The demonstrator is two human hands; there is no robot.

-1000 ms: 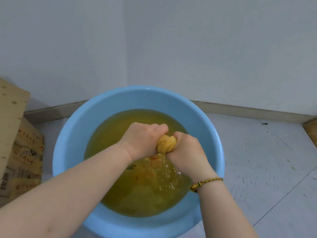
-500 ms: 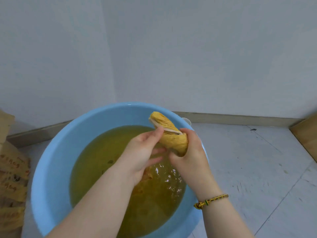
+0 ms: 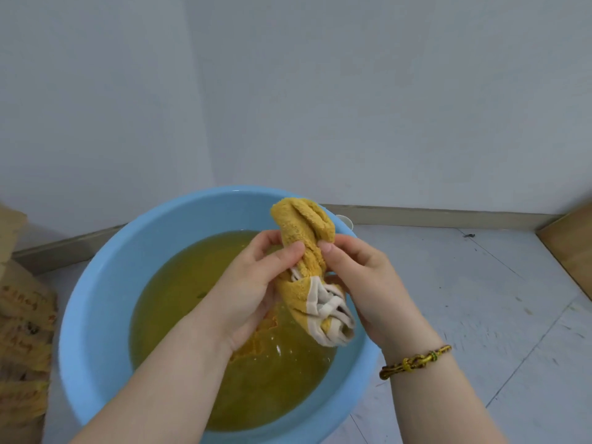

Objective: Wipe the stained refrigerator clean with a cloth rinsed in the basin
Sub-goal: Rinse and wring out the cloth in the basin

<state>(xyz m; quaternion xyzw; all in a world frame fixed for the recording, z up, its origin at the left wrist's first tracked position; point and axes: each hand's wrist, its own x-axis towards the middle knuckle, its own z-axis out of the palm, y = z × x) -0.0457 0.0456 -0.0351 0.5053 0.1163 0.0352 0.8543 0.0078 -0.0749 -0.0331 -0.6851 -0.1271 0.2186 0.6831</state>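
A yellow cloth with a white edge is twisted into a roll and held upright above a light blue basin. The basin holds murky yellow-brown water. My left hand grips the cloth from the left, thumb and fingers curled round its middle. My right hand pinches it from the right, thumb on the roll. The refrigerator is not in view.
The basin stands on a grey floor in a corner of white walls with a baseboard. A cardboard box sits at the left. A wooden board edge shows at the right.
Both hands stopped wringing the balled cloth low over the water and lifted it. The cloth now stands taller and looser between the hands.
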